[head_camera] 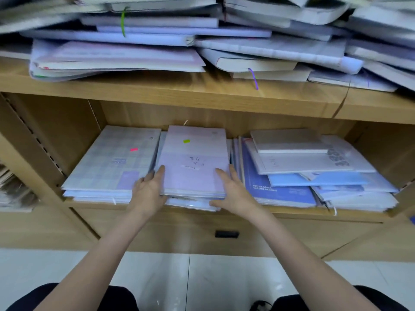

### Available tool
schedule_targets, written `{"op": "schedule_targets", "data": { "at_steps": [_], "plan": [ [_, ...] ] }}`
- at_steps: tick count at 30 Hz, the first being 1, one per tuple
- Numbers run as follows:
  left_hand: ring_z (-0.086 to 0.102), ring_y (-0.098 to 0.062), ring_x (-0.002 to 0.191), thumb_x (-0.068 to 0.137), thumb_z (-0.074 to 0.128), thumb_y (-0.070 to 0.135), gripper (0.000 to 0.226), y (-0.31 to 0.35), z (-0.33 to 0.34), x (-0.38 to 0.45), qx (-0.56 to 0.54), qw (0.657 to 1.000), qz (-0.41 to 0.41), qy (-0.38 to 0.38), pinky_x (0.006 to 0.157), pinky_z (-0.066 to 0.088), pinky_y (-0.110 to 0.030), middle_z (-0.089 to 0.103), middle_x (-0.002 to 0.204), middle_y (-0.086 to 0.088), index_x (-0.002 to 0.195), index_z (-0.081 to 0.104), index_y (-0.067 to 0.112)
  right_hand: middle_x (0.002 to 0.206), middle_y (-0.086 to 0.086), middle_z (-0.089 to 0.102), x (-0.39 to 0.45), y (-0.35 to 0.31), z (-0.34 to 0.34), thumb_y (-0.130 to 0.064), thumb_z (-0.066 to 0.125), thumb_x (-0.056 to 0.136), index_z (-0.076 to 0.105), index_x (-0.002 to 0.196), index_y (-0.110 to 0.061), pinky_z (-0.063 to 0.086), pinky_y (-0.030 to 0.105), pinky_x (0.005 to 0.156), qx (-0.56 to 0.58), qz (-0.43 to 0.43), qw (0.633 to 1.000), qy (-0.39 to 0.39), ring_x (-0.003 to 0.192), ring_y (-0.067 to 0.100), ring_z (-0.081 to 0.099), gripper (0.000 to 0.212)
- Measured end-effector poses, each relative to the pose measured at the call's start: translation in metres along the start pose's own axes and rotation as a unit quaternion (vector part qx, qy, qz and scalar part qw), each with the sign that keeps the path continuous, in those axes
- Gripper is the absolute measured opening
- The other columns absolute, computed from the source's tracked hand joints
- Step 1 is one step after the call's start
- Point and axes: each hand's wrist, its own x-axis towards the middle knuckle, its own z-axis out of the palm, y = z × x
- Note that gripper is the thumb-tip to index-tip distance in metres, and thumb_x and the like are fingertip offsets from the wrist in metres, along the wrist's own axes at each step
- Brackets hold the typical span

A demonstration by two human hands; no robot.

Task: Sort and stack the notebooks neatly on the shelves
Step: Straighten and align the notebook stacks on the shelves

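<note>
On the lower shelf (303, 215) lie three piles of notebooks. The middle pile is topped by a lilac notebook (194, 158) with a green sticker and handwriting. My left hand (149, 190) grips that pile's front left corner, thumb on the cover and fingers down its side. My right hand (231, 190) holds the front right corner, fingers along the right edge and thumb under the front. A plaid notebook pile (112, 162) with a pink sticker lies to the left. A loose, skewed pile of blue and white notebooks (314, 176) lies to the right.
The upper shelf (202, 90) carries a big untidy heap of notebooks (202, 39) with green and purple ribbon markers hanging out. A further compartment at far left holds papers (13, 189). Below the shelf is a wooden panel with a dark slot (226, 234), then white floor tiles.
</note>
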Motion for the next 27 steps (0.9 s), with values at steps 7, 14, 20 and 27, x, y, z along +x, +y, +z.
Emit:
{"op": "schedule_targets", "data": {
  "at_steps": [7, 14, 20, 27],
  "plan": [
    [-0.009, -0.026, 0.144, 0.087, 0.057, 0.042, 0.073, 0.059, -0.008, 0.001, 0.022, 0.991, 0.131, -0.014, 0.115, -0.002, -0.040, -0.002, 0.158, -0.004, 0.147, 0.014, 0.035, 0.150, 0.017, 0.024, 0.001, 0.042, -0.085, -0.030, 0.068, 0.084, 0.036, 0.141, -0.011, 0.020, 0.030, 0.109, -0.092, 0.016, 0.982, 0.165, 0.139, 0.032, 0.023, 0.069],
    [-0.005, -0.036, 0.143, 0.094, 0.046, 0.042, 0.057, 0.098, 0.010, 0.011, 0.035, 0.987, 0.124, -0.094, 0.115, 0.000, -0.049, 0.005, 0.158, -0.005, 0.145, 0.022, 0.038, 0.152, 0.017, 0.015, 0.038, 0.080, -0.096, -0.032, 0.058, 0.088, 0.017, 0.148, -0.020, 0.026, 0.053, 0.108, -0.349, 0.097, 0.932, 0.030, 0.140, 0.042, 0.010, 0.074],
    [-0.007, -0.036, 0.143, 0.096, 0.041, 0.045, 0.056, 0.094, 0.011, 0.007, 0.046, 0.987, 0.123, -0.097, 0.114, -0.001, -0.050, 0.001, 0.158, -0.005, 0.146, 0.017, 0.039, 0.130, 0.014, 0.053, 0.022, 0.076, -0.102, -0.018, 0.048, 0.095, 0.043, 0.138, -0.023, 0.043, 0.040, 0.090, -0.296, 0.009, 0.946, 0.130, 0.116, 0.036, 0.050, 0.044],
    [0.015, -0.028, 0.142, 0.091, 0.048, 0.042, 0.054, 0.103, 0.008, 0.012, 0.039, 0.992, 0.112, -0.052, 0.112, 0.016, -0.050, 0.021, 0.154, -0.003, 0.142, 0.035, 0.030, 0.126, 0.020, 0.058, -0.078, 0.137, -0.098, -0.004, 0.066, 0.065, 0.069, 0.111, -0.014, 0.042, 0.060, 0.089, -0.300, -0.130, 0.915, 0.236, 0.110, 0.048, 0.053, 0.047]
  ]
}}
